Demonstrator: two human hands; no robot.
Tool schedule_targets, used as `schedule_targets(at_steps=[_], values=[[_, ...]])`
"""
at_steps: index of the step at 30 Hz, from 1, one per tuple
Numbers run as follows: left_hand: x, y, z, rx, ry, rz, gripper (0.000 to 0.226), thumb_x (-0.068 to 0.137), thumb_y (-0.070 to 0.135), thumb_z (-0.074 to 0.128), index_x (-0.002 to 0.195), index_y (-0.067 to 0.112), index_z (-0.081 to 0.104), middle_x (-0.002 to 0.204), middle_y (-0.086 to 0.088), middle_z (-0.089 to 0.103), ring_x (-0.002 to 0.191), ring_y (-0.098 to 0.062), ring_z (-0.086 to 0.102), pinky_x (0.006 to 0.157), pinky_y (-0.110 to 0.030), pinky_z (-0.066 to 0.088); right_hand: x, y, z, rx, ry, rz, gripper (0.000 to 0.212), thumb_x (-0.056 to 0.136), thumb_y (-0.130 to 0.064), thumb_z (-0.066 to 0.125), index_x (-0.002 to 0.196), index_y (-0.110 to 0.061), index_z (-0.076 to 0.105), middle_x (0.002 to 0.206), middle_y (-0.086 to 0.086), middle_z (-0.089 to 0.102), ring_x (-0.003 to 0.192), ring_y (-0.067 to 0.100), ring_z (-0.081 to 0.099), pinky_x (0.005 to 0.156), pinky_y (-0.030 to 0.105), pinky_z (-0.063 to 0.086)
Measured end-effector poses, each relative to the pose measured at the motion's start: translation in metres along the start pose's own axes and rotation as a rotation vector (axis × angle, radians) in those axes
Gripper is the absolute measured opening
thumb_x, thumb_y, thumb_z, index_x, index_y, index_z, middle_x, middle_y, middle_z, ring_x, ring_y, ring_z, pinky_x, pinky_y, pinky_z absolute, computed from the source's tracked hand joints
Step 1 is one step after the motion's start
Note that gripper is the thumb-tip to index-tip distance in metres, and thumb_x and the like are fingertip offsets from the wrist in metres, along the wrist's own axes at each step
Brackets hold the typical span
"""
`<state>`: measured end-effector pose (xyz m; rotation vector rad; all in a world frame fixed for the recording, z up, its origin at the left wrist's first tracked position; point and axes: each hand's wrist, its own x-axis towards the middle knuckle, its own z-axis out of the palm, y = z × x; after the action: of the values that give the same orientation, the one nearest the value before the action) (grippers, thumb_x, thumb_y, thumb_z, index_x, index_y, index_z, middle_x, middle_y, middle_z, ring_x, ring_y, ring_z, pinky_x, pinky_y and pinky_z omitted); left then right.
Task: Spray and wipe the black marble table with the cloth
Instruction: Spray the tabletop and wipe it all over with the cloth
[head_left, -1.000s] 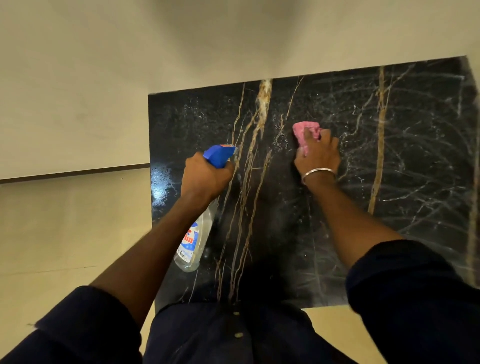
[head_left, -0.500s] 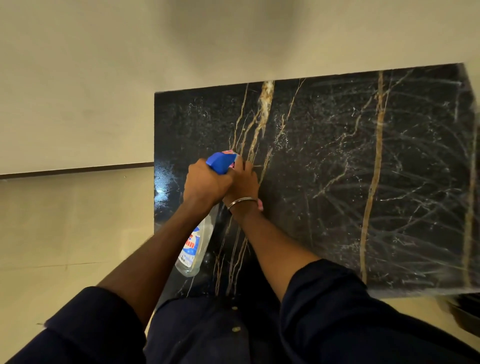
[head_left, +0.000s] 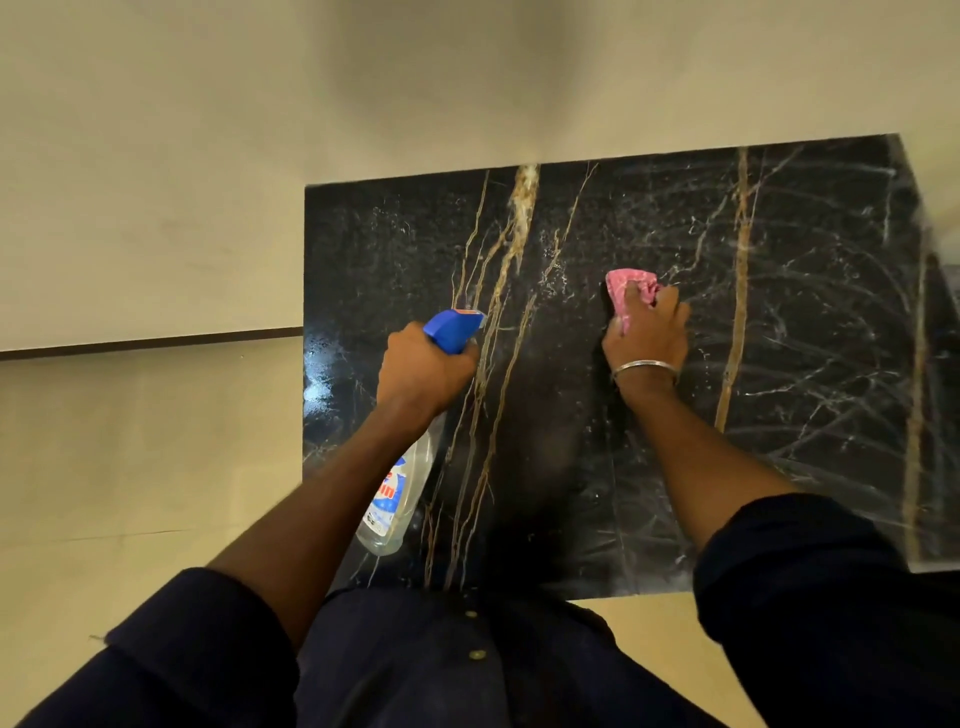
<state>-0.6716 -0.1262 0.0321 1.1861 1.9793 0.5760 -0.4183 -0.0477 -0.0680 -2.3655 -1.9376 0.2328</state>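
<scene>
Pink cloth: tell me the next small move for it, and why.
Probably sweep the pink cloth leftward across the black marble table. The right hand presses it mid-table, while spray droplets still speckle the surface near the left hand and its spray bottle.

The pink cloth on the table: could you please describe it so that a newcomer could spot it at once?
Start at the black marble table with gold veins. Near its middle, the right hand, with a metal bangle at the wrist, presses down on a crumpled cloth. It is the only pink thing here; the left hand holds a blue-topped spray bottle.
</scene>
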Motion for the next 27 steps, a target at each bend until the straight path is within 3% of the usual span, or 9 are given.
schedule_targets(at_steps=[3, 7, 10, 13, 16, 21, 25, 27], values=[[-0.008, -0.003, 0.003, 0.015, -0.018, 0.013, 0.02, 0.085, 0.026, 0.067, 0.092, 0.009, 0.059, 0.065, 0.002, 0.053, 0.054, -0.007, 0.05, 0.052, -0.017, 0.038, -0.017, -0.033, 0.004, 0.043, 0.005, 0.017, 0.051, 0.085, -0.029, 0.056, 0.134, -0.019, 0.047, 0.127, 0.02, 0.044, 0.109, 0.037, 0.045, 0.083, 0.044, 0.048], [-0.017, -0.007, 0.003, 0.017, -0.014, 0.038, 0.016, 0.084, 0.024, 0.068, 0.087, 0.012, 0.058, 0.064, -0.001, 0.054, 0.053, -0.009, 0.05, 0.053, -0.02, 0.042, -0.058, -0.097, 0.018, 0.086, -0.034, -0.199, 0.049, 0.082, -0.028, 0.058, 0.13, -0.018, 0.051, 0.119, 0.016, 0.049, 0.096, 0.03, 0.05, 0.064, 0.037, 0.052], [-0.021, -0.009, 0.004, 0.029, 0.016, 0.045, 0.018, 0.081, 0.025, 0.068, 0.084, 0.011, 0.058, 0.061, -0.002, 0.052, 0.053, -0.013, 0.05, 0.054, -0.024, 0.044, -0.085, -0.126, 0.027, 0.136, -0.09, -0.356, 0.043, 0.082, -0.025, 0.057, 0.123, -0.014, 0.059, 0.117, 0.018, 0.054, 0.097, 0.033, 0.053, 0.066, 0.039, 0.052], [-0.027, -0.012, 0.005, 0.028, 0.011, 0.044, 0.018, 0.081, 0.025, 0.068, 0.087, 0.01, 0.059, 0.064, -0.003, 0.054, 0.054, -0.014, 0.051, 0.056, -0.026, 0.048, -0.089, -0.11, 0.023, 0.125, -0.078, -0.426, 0.041, 0.081, -0.029, 0.063, 0.119, -0.015, 0.061, 0.114, 0.016, 0.056, 0.094, 0.033, 0.054, 0.066, 0.04, 0.053], [-0.035, -0.016, 0.006, 0.013, -0.025, 0.055, 0.018, 0.084, 0.023, 0.068, 0.092, 0.009, 0.059, 0.068, -0.004, 0.056, 0.057, -0.013, 0.053, 0.059, -0.028, 0.05, -0.081, -0.066, 0.015, 0.034, -0.075, -0.344, 0.053, 0.081, -0.031, 0.059, 0.132, -0.021, 0.05, 0.118, 0.015, 0.049, 0.1, 0.032, 0.048, 0.07, 0.037, 0.048], [-0.051, -0.02, 0.012, 0.005, -0.04, 0.074, 0.021, 0.085, 0.022, 0.067, 0.097, 0.007, 0.058, 0.073, -0.007, 0.057, 0.06, -0.012, 0.054, 0.061, -0.025, 0.048, -0.06, 0.006, 0.005, 0.003, 0.015, -0.088, 0.053, 0.084, -0.032, 0.058, 0.135, -0.02, 0.048, 0.126, 0.018, 0.045, 0.111, 0.037, 0.045, 0.081, 0.044, 0.047], [-0.067, -0.027, 0.018, 0.01, -0.011, 0.053, 0.026, 0.083, 0.026, 0.068, 0.099, 0.007, 0.059, 0.073, -0.006, 0.058, 0.06, -0.012, 0.055, 0.059, -0.025, 0.048, -0.072, -0.008, 0.008, -0.003, 0.021, 0.036, 0.052, 0.087, -0.033, 0.056, 0.136, -0.022, 0.046, 0.135, 0.018, 0.041, 0.12, 0.038, 0.041, 0.086, 0.044, 0.048], [-0.076, -0.03, 0.021, 0.016, 0.0, 0.043, 0.027, 0.082, 0.028, 0.068, 0.098, 0.008, 0.059, 0.071, -0.004, 0.057, 0.058, -0.011, 0.054, 0.056, -0.022, 0.044, -0.093, -0.032, 0.012, 0.002, 0.016, -0.029, 0.05, 0.085, -0.032, 0.055, 0.133, -0.021, 0.046, 0.131, 0.017, 0.043, 0.112, 0.035, 0.045, 0.081, 0.042, 0.048]])
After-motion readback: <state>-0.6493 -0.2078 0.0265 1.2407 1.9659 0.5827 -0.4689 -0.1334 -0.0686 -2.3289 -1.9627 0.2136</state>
